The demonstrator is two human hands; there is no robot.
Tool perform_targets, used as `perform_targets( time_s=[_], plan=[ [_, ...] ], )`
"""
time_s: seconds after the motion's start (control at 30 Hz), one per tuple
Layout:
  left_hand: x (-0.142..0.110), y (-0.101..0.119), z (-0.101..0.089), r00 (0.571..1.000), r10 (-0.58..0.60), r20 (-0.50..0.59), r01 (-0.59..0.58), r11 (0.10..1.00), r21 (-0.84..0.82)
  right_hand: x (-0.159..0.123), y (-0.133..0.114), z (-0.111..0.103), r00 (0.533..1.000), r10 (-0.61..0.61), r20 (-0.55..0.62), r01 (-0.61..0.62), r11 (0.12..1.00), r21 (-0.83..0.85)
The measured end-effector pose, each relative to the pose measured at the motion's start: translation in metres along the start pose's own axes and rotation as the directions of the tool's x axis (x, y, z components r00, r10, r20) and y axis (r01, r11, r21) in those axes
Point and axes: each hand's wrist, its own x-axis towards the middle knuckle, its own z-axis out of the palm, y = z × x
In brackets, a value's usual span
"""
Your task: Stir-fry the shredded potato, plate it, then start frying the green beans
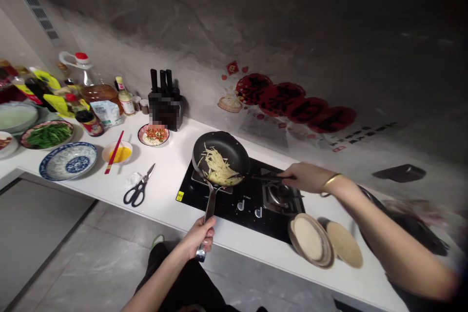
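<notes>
My left hand (pixel 200 240) is wrapped round the metal handle of a black frying pan (pixel 234 151), which is tilted over the left burner of the stove. Pale shredded strips, which look like potato (pixel 215 163), lie in the pan, heaped toward its near side. In my right hand (pixel 305 178), with a gold bangle at the wrist, is the handle of a black spatula (pixel 266 177). The spatula's front end reaches into the pan and touches the strips, partly hidden by them.
Black-handled scissors (pixel 138 194), a bowl of beaten egg (pixel 124 152) with red chopsticks across it, and a blue-patterned bowl (pixel 54 163) stand left. Behind are a knife block (pixel 166 109) and several bottles. A round lidded container (pixel 310 241) sits right of the black stove (pixel 219 209).
</notes>
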Motion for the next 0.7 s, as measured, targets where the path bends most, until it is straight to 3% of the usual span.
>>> perform_targets(
  time_s=[0.2, 0.37, 0.47, 0.6, 0.7],
  plan=[
    [0.002, -0.001, -0.002, 1.0, -0.003, 0.001, 0.003, 1.0, 0.002, 0.047, -0.043, 0.029, 0.974, 0.154, -0.165, -0.147, 0.988, 0.049],
    [0.001, 0.0, -0.002, 1.0, -0.005, -0.01, 0.005, 1.0, 0.007, 0.087, -0.061, 0.042, 0.96, 0.112, -0.255, -0.089, 0.991, 0.098],
    [-0.001, 0.002, -0.001, 1.0, -0.013, -0.015, 0.013, 1.0, 0.005, 0.073, -0.056, 0.033, 0.978, 0.02, -0.209, -0.005, 0.997, 0.072],
    [-0.002, 0.003, 0.0, 1.0, -0.014, -0.009, 0.014, 1.0, 0.003, 0.02, -0.035, 0.006, 0.993, 0.012, -0.116, -0.015, 1.0, -0.026],
    [-0.001, 0.001, -0.001, 1.0, -0.017, -0.002, 0.017, 1.0, -0.006, -0.007, -0.033, -0.002, 0.997, -0.04, -0.06, 0.036, 0.997, -0.068]
  ],
)
